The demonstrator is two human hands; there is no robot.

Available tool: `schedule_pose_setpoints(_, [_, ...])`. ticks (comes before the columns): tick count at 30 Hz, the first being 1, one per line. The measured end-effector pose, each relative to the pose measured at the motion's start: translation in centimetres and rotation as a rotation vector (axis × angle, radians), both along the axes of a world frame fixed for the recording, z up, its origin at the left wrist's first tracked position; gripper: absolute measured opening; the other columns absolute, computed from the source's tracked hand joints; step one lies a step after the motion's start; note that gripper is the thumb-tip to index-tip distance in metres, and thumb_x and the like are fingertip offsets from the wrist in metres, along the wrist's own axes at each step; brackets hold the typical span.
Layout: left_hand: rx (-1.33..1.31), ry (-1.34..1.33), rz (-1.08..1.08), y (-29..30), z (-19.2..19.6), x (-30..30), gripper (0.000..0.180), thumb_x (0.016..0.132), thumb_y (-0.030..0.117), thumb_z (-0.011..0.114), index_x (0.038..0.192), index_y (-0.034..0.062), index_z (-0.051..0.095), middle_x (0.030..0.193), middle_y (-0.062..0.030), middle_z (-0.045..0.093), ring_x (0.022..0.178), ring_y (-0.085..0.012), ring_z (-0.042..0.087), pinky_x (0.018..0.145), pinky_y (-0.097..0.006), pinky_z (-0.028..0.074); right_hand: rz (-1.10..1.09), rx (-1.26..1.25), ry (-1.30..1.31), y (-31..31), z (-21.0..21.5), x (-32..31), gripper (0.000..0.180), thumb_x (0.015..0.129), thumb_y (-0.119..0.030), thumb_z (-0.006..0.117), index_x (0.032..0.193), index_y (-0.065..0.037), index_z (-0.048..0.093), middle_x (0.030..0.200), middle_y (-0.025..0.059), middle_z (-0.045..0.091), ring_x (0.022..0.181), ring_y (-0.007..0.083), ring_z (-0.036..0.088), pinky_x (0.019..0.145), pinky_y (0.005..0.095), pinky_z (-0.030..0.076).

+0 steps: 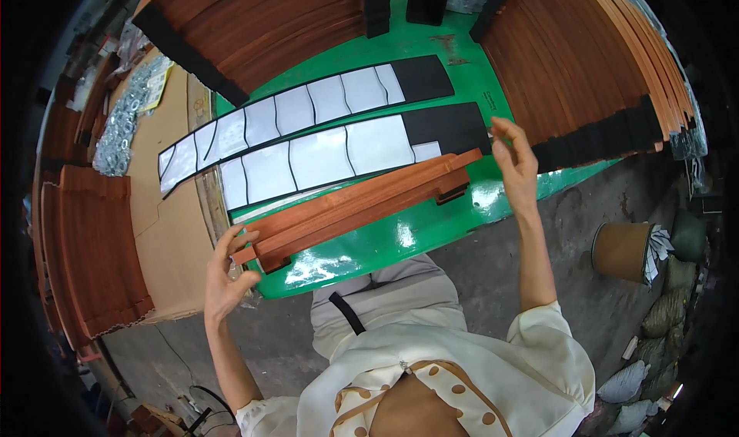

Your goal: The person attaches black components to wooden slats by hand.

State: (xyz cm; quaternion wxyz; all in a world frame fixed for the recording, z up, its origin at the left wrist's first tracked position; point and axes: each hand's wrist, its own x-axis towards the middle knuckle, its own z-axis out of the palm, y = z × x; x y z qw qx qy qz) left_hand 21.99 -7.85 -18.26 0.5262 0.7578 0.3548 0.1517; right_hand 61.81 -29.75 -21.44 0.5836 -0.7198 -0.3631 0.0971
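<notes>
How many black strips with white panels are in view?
2: the far strip and, closer to the person, the near strip, which lies between it and the reddish-brown wooden piece. Any others beneath the wooden piece or stacks would be hidden.

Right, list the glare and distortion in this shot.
Head view: white glare spots on the glossy green tabletop, on the near side of the brown wooden piece; head view: fisheye distortion bows the stacked boards at right, and the picture's corners go black.
</notes>
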Motion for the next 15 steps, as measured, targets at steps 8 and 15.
schedule_pose_setpoints(8, [0.346, 0.094, -0.239, 6.7, 2.6, 8.0, 0.048, 0.079, -0.001, 0.053, 0.127, 0.0022, 0.051, 0.127, -0.0149, 0.056, 0.116, -0.0239, 0.054, 0.1, -0.036, 0.038, 0.507, -0.399, -0.477, 10.4, -0.1, 8.6, 0.026, 0.085, -0.002, 0.057, 0.109, -0.008, 0.063, 0.106, 0.0068, 0.062, 0.097, 0.0216, 0.06, 0.082, 0.0311, 0.048])
schedule_pose_setpoints(15, [0.748, 0.24, -0.785, 7.0, -1.8, 23.0, 0.046, 0.078, 0.009, 0.067, 0.121, 0.0068, 0.052, 0.121, -0.0147, 0.055, 0.106, -0.0325, 0.056, 0.087, -0.041, 0.047, 0.93, -0.656, -0.91, 15.3, -1.3, 9.8, 0.048, 0.07, 0.008, 0.065, 0.112, -0.015, 0.061, 0.114, 0.0037, 0.054, 0.097, 0.0258, 0.058, 0.079, 0.0367, 0.051])
